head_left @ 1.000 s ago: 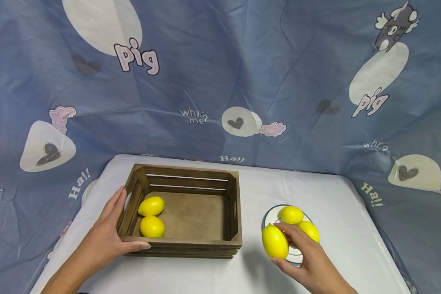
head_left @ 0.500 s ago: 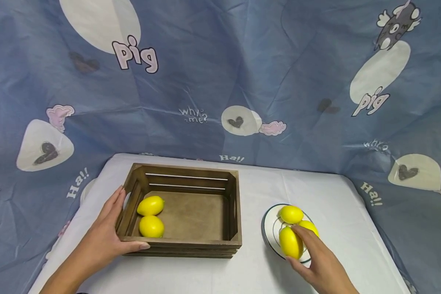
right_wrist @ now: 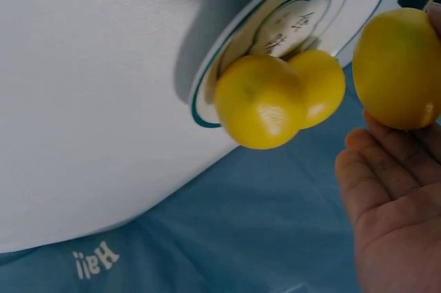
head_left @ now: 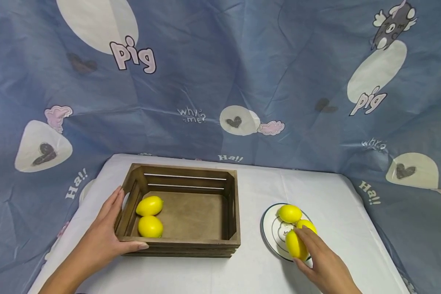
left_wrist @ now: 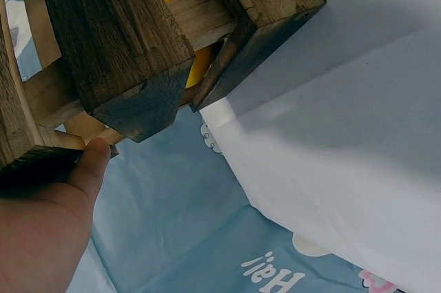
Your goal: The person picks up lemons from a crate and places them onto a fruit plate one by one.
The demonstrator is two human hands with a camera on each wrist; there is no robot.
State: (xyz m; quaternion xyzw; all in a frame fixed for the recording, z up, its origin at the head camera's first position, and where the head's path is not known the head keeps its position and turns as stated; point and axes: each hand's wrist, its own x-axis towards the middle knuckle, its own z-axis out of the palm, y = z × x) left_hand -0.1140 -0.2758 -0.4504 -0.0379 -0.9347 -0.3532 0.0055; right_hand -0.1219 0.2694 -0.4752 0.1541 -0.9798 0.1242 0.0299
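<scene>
Blue printed fabric (head_left: 191, 81), lettered "pig" and "Ha!!", hangs behind and beside a white-covered table (head_left: 257, 185). At far left, a person's left hand (head_left: 107, 239) rests against the near left corner of a brown wooden crate (head_left: 194, 216); the fingers lie fairly straight along its end and the thumb along its front, so this grip is unclosed. Inside the crate, near its left end, sit two yellow lemons (head_left: 149, 206), one behind the other. Farther right, apart from the crate, a white plate (head_left: 272, 228) with a dark green rim carries a far lemon (head_left: 290, 213) and, just beside it, a nearer lemon (head_left: 307, 225). At far right, the right hand (head_left: 322, 258) pinches another lemon (head_left: 295, 244) between thumb and fingers at the plate's near side; whether that fruit touches the plate is unclear.
</scene>
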